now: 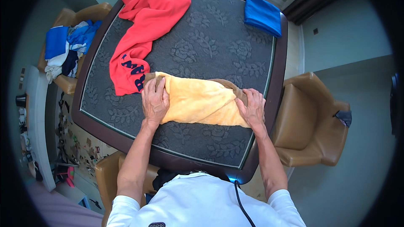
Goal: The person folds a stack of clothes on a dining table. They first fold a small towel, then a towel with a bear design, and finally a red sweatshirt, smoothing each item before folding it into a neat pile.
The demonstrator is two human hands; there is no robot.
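A soft yellow cloth (198, 101) with brown parts lies folded into a flat strip near the front of the table. At its left end, my left hand (155, 101) is closed on the edge, fingers pointing away from me. My right hand (253, 108) grips the opposite end, where a brown fold (229, 85) shows beside the fingers. Touching the strip's far left corner is a crumpled red garment (153, 21) with dark lettering, stretching to the far left edge of the table. Whether the yellow cloth is a garment or a blanket cannot be told.
The table (202, 54) has a dark floral top and a brown rim. A folded blue cloth (263, 14) lies at its far right corner. Clothes (69, 46) are heaped on a tan chair at left. Another tan armchair (309, 120) stands close on the right.
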